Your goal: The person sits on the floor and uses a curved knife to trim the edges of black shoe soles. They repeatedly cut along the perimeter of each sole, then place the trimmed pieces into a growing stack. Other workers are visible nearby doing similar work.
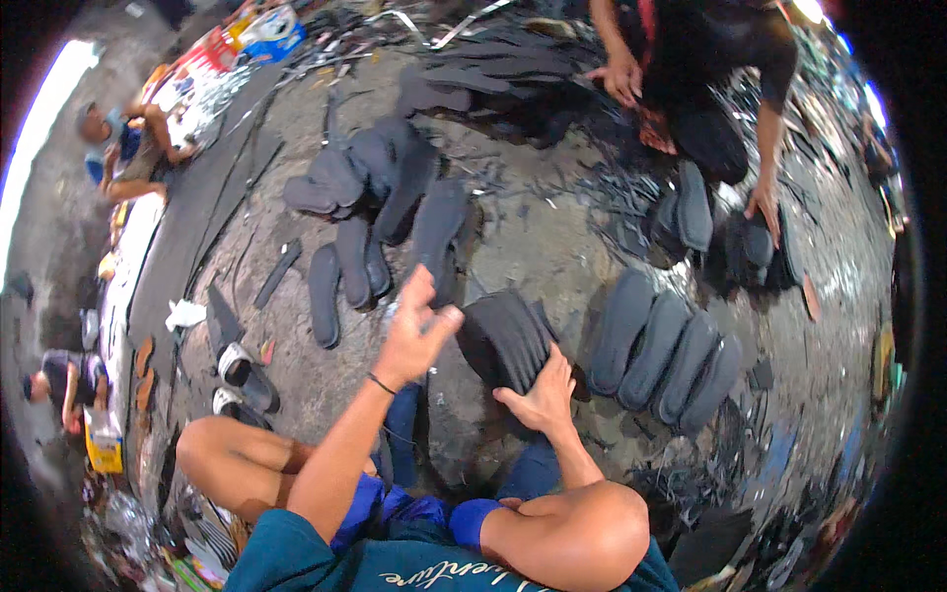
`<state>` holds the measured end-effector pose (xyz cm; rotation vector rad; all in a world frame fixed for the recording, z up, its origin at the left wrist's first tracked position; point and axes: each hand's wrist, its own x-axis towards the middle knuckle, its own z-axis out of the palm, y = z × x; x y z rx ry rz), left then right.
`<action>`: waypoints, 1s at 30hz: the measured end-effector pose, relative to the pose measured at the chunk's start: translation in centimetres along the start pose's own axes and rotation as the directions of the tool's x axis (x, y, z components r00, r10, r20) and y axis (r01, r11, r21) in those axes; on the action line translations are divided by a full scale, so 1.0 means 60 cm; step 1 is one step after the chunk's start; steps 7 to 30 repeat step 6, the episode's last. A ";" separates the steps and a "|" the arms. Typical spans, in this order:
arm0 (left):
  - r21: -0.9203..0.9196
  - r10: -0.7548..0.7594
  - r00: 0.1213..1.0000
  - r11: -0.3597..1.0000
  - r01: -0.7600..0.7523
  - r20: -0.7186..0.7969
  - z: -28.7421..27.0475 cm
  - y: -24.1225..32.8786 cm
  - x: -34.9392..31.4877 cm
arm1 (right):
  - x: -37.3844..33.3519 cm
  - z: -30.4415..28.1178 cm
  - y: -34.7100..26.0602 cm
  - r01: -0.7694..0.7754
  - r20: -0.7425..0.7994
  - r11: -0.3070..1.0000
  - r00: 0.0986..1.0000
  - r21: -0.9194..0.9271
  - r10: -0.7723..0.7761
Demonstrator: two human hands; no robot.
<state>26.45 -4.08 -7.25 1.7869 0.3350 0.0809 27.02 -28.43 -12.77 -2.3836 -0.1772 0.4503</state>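
Observation:
A thick stack of black shoe soles point(503, 340) stands on edge on the floor in front of me. My right hand point(543, 395) grips its near right side, thumb on the near face and fingers round the edge. To the left of the stack, my left hand point(419, 331) is raised with nothing in it, its fingers stretched and thumb apart, slightly blurred. Beyond it lie more dark soles point(439, 222), some single, some in an overlapping heap point(370, 163). Right of my right hand, several soles point(651, 345) lie side by side in a row.
Across from me a co-worker's hand point(764, 212) touches another group of soles point(755, 247). Dark sheet scraps point(493, 89) and cut strips cover the far floor. Left of me are black-and-white shoes point(247, 375) and a white crumpled piece point(185, 315). Other people sit at the far left.

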 end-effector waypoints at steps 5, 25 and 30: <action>-0.312 -0.157 0.939 0.915 0.255 0.307 0.045 -0.043 -0.074 | -0.029 0.033 0.003 -0.448 0.508 0.287 0.841 0.847 -0.187; -0.322 -0.158 0.959 0.918 0.230 0.234 0.007 -0.044 -0.091 | -0.020 0.052 -0.027 -0.458 0.538 0.318 0.808 0.830 -0.241; -0.322 -0.158 0.959 0.918 0.230 0.234 0.007 -0.044 -0.091 | -0.020 0.052 -0.027 -0.458 0.538 0.318 0.808 0.830 -0.241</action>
